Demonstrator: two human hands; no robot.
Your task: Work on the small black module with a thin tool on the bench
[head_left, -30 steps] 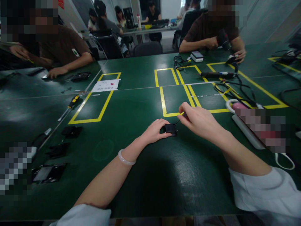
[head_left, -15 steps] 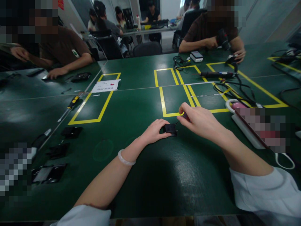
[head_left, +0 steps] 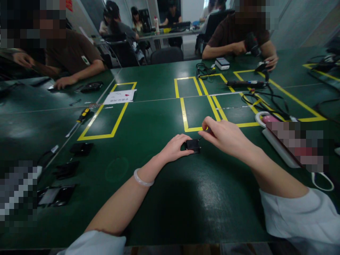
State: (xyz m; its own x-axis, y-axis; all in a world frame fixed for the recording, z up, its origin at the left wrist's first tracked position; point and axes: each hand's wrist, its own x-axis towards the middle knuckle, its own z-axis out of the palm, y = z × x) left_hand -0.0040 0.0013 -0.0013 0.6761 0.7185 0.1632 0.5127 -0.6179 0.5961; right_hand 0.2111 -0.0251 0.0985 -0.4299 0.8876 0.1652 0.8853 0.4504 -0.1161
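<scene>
A small black box-shaped part (head_left: 193, 145) rests on the green table, with small pins or tabs showing on its edges. My left hand (head_left: 175, 148) is closed on its left side, thumb in front and fingers behind. Just to the right, my right hand (head_left: 224, 134) is pinched near the part's upper right corner. Something dark and thin shows by those fingertips, reaching towards the corner. Its kind is too small and hidden to make out.
Left of me lie a yellow-black screwdriver (head_left: 81, 120) and several black parts (head_left: 81, 148). A phone (head_left: 294, 145) lies at right, near black cables (head_left: 278, 99) and an electric screwdriver (head_left: 245, 84). Across the table a co-worker's hand (head_left: 240, 47) holds a power drill (head_left: 253, 44).
Almost nothing differs. My right fingertips have shifted very slightly left, towards the black part. My left hand holds its place.
</scene>
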